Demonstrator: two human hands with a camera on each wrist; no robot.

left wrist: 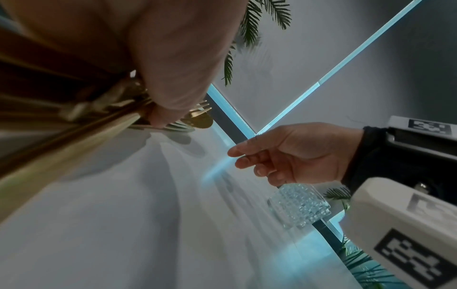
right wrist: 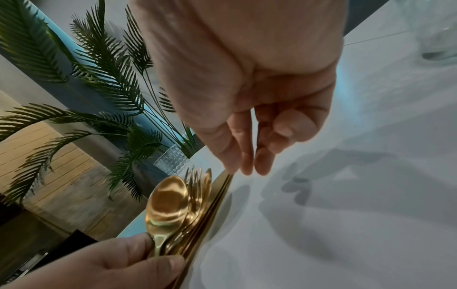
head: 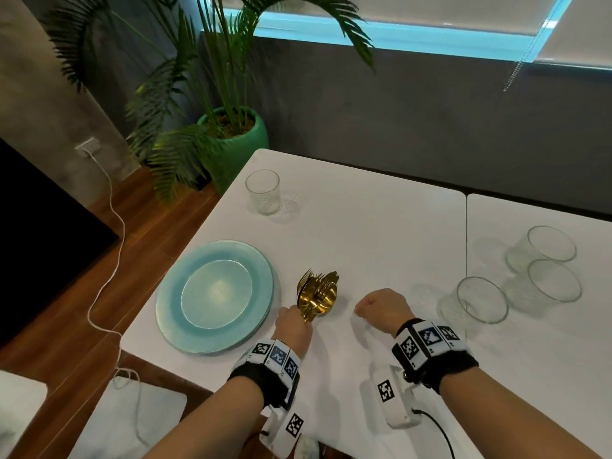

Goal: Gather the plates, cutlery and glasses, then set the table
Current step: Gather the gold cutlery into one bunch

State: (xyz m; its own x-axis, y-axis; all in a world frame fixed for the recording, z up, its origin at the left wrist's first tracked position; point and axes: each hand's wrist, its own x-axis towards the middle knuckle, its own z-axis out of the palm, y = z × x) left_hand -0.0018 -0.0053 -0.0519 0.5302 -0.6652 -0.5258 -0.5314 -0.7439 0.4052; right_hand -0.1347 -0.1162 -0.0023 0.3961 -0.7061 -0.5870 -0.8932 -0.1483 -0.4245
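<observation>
Head view: left hand grips a bundle of gold metal cutlery just right of stacked pale-blue round plates near the white table edge. Right hand loosely curled, holding nothing, bare surface ahead.

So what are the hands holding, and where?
Left hand grips the gold cutlery by the handles. Right hand holds nothing.
</observation>
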